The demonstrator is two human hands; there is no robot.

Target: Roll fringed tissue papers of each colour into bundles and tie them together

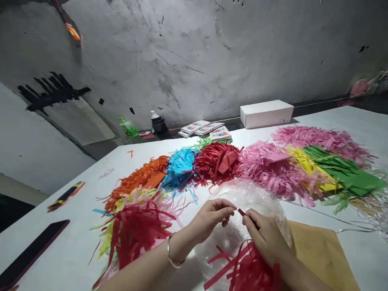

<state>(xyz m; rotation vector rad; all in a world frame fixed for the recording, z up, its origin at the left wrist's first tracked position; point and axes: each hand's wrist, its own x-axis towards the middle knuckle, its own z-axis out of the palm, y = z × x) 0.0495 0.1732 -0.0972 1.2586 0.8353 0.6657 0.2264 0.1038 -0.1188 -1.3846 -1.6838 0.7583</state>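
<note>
A bunch of loose red strips (pixel 242 266), flat and papery, spills across the bottom edge under the right wrist. They lie on a wide white table (pixel 357 258). Farther back, a band of shredded paper heaps (pixel 273 169) runs across it in orange, blue, red, pink, yellow and green. A crinkled clear plastic bag (pixel 257 196) bulges beneath the hands, beside a smooth brown envelope (pixel 321 250).

The left hand (pixel 212 218) has its fingertips drawn into a narrow pinch. The right hand (pixel 263 234), knuckles up, grips one short red strip (pixel 241 211) between thumb and forefinger, above the bag.
</note>
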